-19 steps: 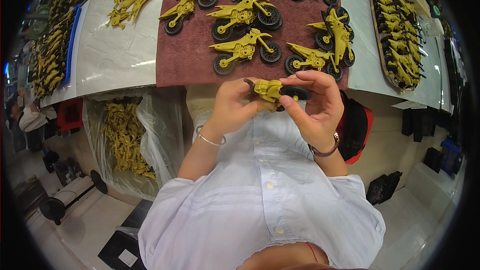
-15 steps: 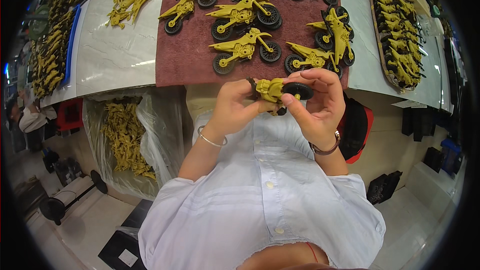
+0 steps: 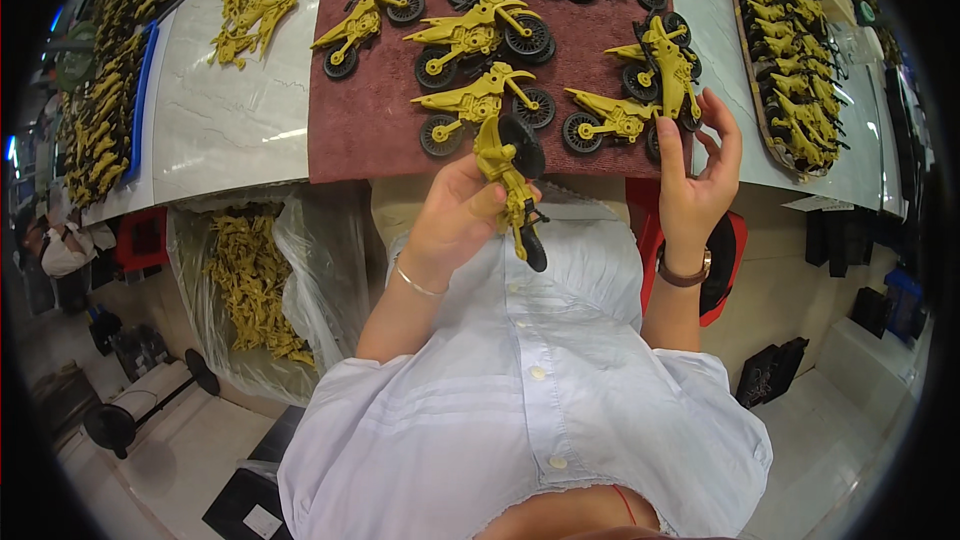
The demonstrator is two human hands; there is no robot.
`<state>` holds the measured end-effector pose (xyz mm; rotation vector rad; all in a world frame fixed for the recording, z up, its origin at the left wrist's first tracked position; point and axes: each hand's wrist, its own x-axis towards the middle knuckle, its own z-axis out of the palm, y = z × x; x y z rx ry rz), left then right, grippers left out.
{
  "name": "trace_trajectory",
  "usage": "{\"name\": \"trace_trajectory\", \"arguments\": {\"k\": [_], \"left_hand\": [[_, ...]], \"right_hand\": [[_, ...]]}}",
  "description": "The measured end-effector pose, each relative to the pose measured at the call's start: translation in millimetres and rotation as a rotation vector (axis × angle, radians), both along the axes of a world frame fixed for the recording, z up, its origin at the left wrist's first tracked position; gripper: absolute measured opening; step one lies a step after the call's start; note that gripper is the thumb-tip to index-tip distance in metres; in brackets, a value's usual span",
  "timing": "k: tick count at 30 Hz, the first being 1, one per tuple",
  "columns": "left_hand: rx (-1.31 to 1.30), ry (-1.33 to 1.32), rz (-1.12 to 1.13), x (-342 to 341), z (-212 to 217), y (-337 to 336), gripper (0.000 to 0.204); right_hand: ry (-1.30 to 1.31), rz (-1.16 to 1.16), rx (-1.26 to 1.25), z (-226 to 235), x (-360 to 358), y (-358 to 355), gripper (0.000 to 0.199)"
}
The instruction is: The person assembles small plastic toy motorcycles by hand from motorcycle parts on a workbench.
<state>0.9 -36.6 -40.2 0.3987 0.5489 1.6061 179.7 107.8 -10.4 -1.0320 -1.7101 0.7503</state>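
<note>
My left hand [image 3: 448, 222] grips a yellow toy motorcycle [image 3: 516, 202] with black wheels, held tilted just off the front edge of the mat. At the mat's right front edge my right hand [image 3: 700, 190] is open, thumb and fingers apart. Between them lies the lower wheel of an upright toy motorcycle [image 3: 668, 62]; I cannot tell whether they touch it. That one overlaps another toy motorcycle [image 3: 612, 120] lying flat. Behind the held toy sits one more yellow motorcycle [image 3: 472, 98], partly covered by it.
Several more toy motorcycles lie across the dark red mat [image 3: 370, 110]. Loose yellow parts [image 3: 255, 5] rest on the pale table to the left. A full tray [image 3: 790, 70] stands at the right, a blue-edged tray [image 3: 140, 105] far left. Below hangs a plastic bag [image 3: 330, 290] with yellow parts.
My right hand has let go of the held motorcycle and moved right and up to the mat's edge. My left hand has turned that motorcycle, so its other wheel now points down.
</note>
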Motion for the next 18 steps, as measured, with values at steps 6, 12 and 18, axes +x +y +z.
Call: {"name": "trace_trajectory", "arguments": {"k": [6, 12, 18], "left_hand": [[-0.001, 0.022, 0.038, 3, 7, 3, 0.032], [-0.111, 0.682, 0.094, 9, 33, 23, 0.028], [0.149, 1.515, -0.005, 24, 73, 76, 0.021]], "right_hand": [[-0.335, -0.055, 0.138, 1, 4, 22, 0.056], [-0.488, -0.089, 0.212, 1, 1, 47, 0.053], [-0.402, 0.047, 0.096, 7, 5, 69, 0.043]]}}
